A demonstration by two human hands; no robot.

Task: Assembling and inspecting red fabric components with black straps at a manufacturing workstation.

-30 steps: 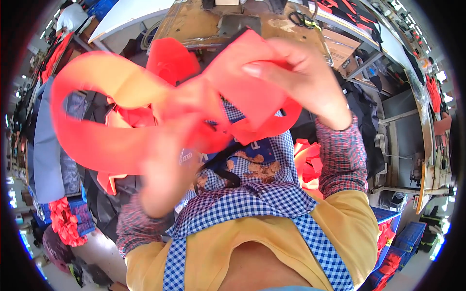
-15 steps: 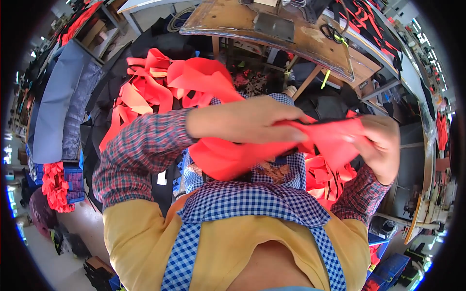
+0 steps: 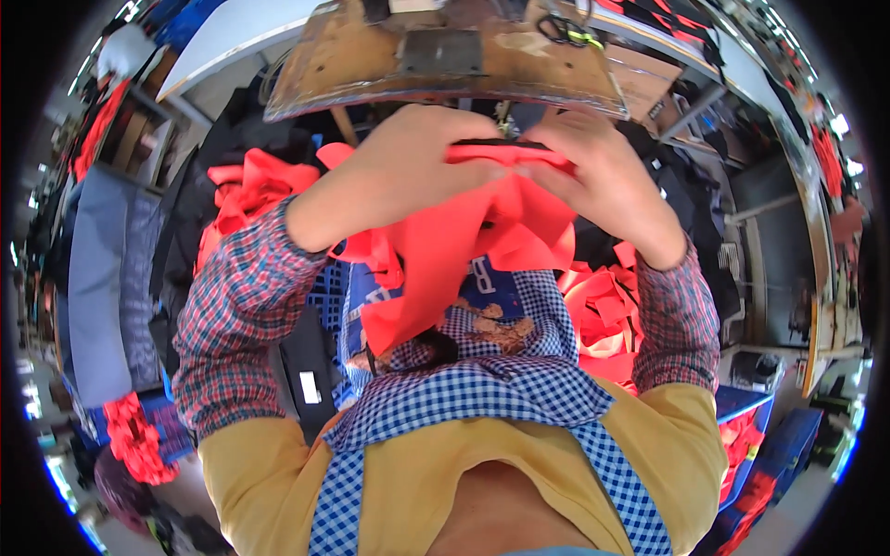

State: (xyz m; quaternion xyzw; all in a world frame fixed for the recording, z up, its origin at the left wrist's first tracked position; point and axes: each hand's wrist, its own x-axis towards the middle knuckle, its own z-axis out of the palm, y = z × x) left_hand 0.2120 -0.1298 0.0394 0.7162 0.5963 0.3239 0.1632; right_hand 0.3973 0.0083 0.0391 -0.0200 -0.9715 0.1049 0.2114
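Note:
Bright red fabric strips with a black edge (image 3: 450,236) hang in front of me over my checked apron (image 3: 473,389). My left hand (image 3: 422,153) pinches the black-edged upper part, thumb on the near side. Close beside it, my right hand (image 3: 593,162) grips the same edge, its fingers closed and a little blurred. Between the two hands the edge runs almost level, and loose folds drop below. A heap of similar red strips (image 3: 260,185) lies left of my left hand. More red strips (image 3: 598,310) are bunched beneath my right forearm.
Just beyond my hands is a worn wooden work table (image 3: 343,60) with a dark metal plate (image 3: 440,53) set in it. A grey-blue sheet (image 3: 97,278) stands at left. Blue crates (image 3: 742,408) with red pieces sit at lower right.
My hands have come to the middle and away from me, and the right hand has moved left, close to the left. The red fabric now hangs down below them. The view has shifted too.

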